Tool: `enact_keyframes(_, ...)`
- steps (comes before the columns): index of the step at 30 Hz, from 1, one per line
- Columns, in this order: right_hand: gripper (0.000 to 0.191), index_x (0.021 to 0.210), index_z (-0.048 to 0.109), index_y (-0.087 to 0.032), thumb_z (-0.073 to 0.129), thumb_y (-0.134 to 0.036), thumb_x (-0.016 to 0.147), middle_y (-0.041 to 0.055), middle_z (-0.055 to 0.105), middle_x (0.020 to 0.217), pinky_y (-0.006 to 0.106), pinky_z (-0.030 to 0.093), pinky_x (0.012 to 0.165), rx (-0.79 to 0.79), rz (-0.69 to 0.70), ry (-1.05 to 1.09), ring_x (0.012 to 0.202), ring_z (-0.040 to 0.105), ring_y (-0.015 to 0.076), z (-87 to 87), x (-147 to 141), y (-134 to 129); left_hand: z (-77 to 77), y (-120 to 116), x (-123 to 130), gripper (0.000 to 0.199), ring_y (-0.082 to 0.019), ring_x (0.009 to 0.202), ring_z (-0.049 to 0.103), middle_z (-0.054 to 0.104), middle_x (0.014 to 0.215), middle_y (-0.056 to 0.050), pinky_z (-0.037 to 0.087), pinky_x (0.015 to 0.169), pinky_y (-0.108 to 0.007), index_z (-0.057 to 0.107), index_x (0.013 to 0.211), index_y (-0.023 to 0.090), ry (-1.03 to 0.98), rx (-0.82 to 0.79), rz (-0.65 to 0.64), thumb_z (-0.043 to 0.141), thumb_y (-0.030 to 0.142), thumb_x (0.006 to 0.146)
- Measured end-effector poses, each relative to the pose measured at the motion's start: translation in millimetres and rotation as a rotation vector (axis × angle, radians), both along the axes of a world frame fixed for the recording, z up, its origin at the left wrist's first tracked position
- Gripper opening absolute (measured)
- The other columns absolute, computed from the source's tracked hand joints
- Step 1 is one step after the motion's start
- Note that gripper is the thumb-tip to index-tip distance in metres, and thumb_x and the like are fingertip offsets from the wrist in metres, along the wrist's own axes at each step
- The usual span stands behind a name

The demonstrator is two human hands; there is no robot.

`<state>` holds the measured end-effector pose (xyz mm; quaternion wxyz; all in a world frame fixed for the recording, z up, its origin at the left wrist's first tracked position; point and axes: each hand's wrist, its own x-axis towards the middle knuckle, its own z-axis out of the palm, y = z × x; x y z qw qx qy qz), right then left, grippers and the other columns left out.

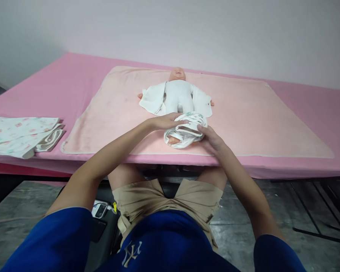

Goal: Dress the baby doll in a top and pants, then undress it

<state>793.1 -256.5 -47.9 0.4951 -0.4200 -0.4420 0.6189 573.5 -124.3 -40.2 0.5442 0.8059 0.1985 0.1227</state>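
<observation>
A baby doll (pixel 179 94) lies face up on the pale pink blanket, head toward the wall and feet toward me. It wears a white top (pixel 153 97) spread open at the sides. White printed baby pants (pixel 190 120) are bunched around its lower legs, and a foot (pixel 174 140) shows at the near left of the cloth. My left hand (pixel 168 121) grips the bunched fabric from the left, thumb on top. My right hand (pixel 210 136) pinches its right edge with thumb and fingers. The fingertips under the cloth are hidden.
The blanket (pixel 257 117) covers the middle of a table with a pink sheet (pixel 42 87). A folded printed baby garment (pixel 19 134) lies at the left front edge. A grey-white wall stands behind. Beside my left leg, a small white device (pixel 99 209) rests on a dark surface.
</observation>
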Motion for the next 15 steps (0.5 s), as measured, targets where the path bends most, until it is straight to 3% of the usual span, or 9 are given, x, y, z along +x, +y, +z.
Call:
enact_keyframes(4,0.081,0.136,0.078,-0.019,0.108,-0.046,0.065,0.0116,0.08,0.146,0.048,0.055,0.127,0.044,-0.004,-0.132,0.142,0.072,0.0333,2.6,-8,-18,2.5,0,-2,0.083,-0.035,0.143,0.067,0.07,0.158,-0.018,0.055,0.12,-0.041,0.067,0.151,0.015,0.032,0.084,-0.061,0.074,0.076,0.095)
enact_keyframes(7,0.073,0.138,0.077,-0.017,0.101,-0.047,0.075,0.0131,0.079,0.147,0.049,0.054,0.127,0.066,-0.135,-0.214,0.142,0.072,0.0325,-2.1,-15,-28,4.8,0,1,0.088,-0.034,0.145,0.067,0.069,0.159,-0.016,0.055,0.12,-0.04,0.064,0.152,0.019,0.059,0.127,-0.159,0.09,0.065,0.082)
enact_keyframes(9,0.065,0.138,0.077,-0.016,0.093,-0.051,0.085,0.0136,0.08,0.145,0.047,0.056,0.124,0.095,-0.242,-0.255,0.14,0.073,0.0318,-8.4,-20,-34,6.4,-4,3,0.084,-0.034,0.141,0.068,0.072,0.153,-0.014,0.056,0.116,-0.04,0.064,0.146,0.02,0.082,0.142,-0.154,0.094,0.057,0.077)
enact_keyframes(13,0.058,0.137,0.075,-0.017,0.081,-0.056,0.094,0.0132,0.081,0.14,0.042,0.06,0.112,0.171,-0.39,-0.402,0.13,0.075,0.0303,-23.2,-29,-49,9.7,-16,6,0.051,-0.029,0.12,0.072,0.076,0.126,-0.01,0.057,0.1,-0.035,0.065,0.122,0.019,0.146,0.171,-0.071,0.08,0.053,0.087)
enact_keyframes(15,0.052,0.128,0.077,-0.018,0.077,-0.058,0.096,0.0116,0.083,0.127,0.039,0.061,0.102,0.175,-0.453,-0.498,0.118,0.076,0.0294,-29.5,-33,-57,10.7,-21,7,0.04,-0.027,0.114,0.07,0.073,0.12,-0.007,0.055,0.096,-0.033,0.063,0.116,0.019,0.165,0.188,-0.06,0.069,0.052,0.092)
